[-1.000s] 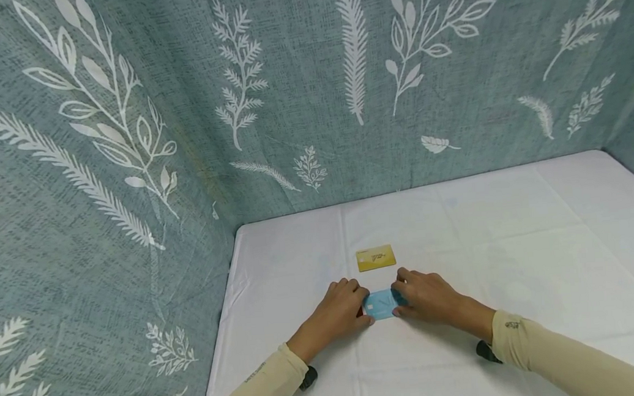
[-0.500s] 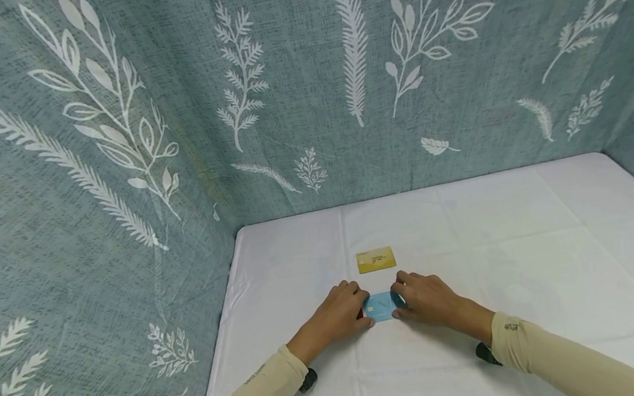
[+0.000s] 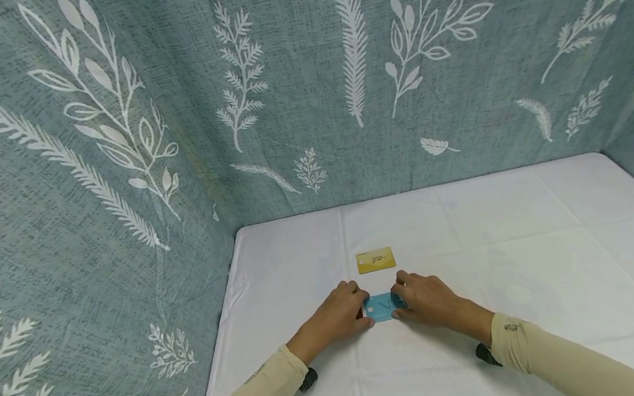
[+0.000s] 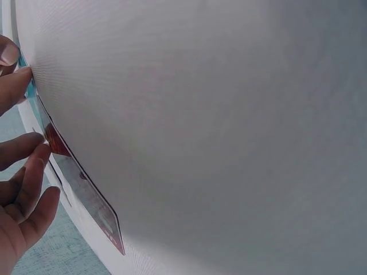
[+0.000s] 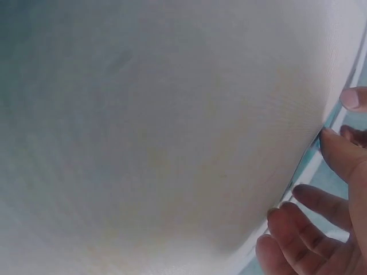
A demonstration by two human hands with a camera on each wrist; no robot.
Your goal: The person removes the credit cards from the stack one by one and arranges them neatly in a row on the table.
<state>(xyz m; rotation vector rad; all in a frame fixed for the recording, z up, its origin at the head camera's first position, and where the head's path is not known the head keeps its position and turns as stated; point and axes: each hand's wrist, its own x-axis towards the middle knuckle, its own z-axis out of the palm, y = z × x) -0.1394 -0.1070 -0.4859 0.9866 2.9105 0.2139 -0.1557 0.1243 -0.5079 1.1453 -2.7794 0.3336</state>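
Both hands are at work on a blue card [image 3: 380, 307], which lies on the white tablecloth [image 3: 491, 241] between them, in the near part of the table. The left hand [image 3: 336, 312] grasps its left end, with the thumb at the near edge and bent fingers at the far edge. The right hand [image 3: 426, 298] grasps the opposite end in the same manner, its thumb and fingers curled about the edges. The left wrist view shows a reddish-grey card [image 4: 86, 183] lying under the left hand; in the head view only a dark red sliver appears beside the blue card's left end. Whether the two overlap or merely adjoin cannot be determined. A yellow card [image 3: 375, 260], with a chip and dark script, lies face up just beyond the blue card, apart from both hands and roughly parallel to it. Cream sleeves [image 3: 559, 346] cover both forearms, and a dark device [image 3: 309, 379] shows beneath the left wrist, with its counterpart beneath the right. A grey-green curtain [image 3: 309, 88] with white leaf motifs hangs behind the table and along its left side.
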